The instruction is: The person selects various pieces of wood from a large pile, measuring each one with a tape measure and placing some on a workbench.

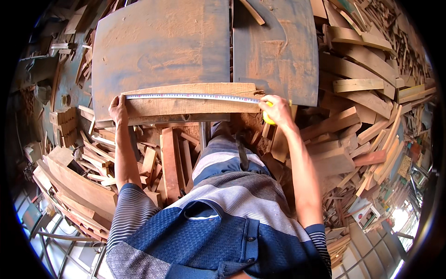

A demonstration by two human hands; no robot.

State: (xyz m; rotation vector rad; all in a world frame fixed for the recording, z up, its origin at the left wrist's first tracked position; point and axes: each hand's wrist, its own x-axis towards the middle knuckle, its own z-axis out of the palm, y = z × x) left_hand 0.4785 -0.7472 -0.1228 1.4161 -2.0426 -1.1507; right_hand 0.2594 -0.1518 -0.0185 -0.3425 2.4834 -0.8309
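A wooden board [190, 106] with a slightly curved far edge lies crosswise along the near edge of a metal machine table [160, 44]. The white blade of a tape measure [188, 96] is stretched along its face. My left hand [118, 111] is closed at the board's left end, pinching the blade's tip there. At the right end, my right hand [278, 110] grips the tape measure's yellow case [267, 116], partly covered by the fingers. Both forearms reach out from my body, the board between the hands.
Sawdust covers the table, which a dark slot [231, 42] divides. A thin wood strip [252, 11] lies on its far right part. Stacked planks [362, 86] crowd the right side. Offcuts [100, 153] and curved boards [81, 186] pile up at the left, and reddish planks [171, 162] stand near my legs.
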